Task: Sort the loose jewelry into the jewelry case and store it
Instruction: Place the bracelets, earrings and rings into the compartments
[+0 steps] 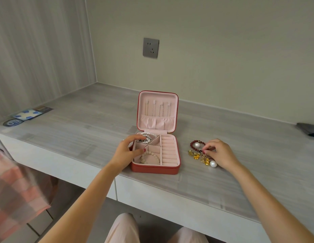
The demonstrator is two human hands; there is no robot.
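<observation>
A red jewelry case [155, 170] with pink lining stands open on the grey desk, lid upright with thin chains hanging inside it. A pearl bracelet [147, 136] lies in the back left compartment and a pale bead bracelet [151, 157] in the front left one. My left hand [129, 150] holds the case's left edge, thumb on a divider. To the right of the case lie a dark red bead bracelet [194, 143], gold flower earrings [196, 156] and two big pearls [213, 163]. My right hand [218, 153] pinches a small piece among the earrings.
A wall socket [150, 47] sits on the back wall. Stickers and a card [28, 114] lie at the desk's far left. A dark object [309, 131] rests at the far right edge. Walls close off the desk behind and to the left.
</observation>
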